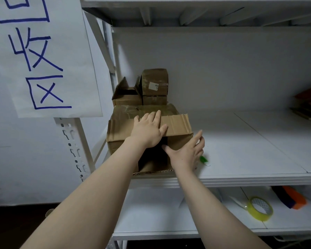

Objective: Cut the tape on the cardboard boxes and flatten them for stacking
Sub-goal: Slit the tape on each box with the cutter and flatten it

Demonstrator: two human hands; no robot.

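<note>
Left hand (148, 131) lies flat, fingers straight, on the top flap of the large cardboard box (177, 123) at the left end of the shelf (250, 141); the right hand (185, 153), fingers spread and holding nothing, touches its front right corner. A careless pull may topple the smaller boxes (154, 83) just behind, or sweep the blurred green object (203, 159) beside the right hand off the edge.
</note>
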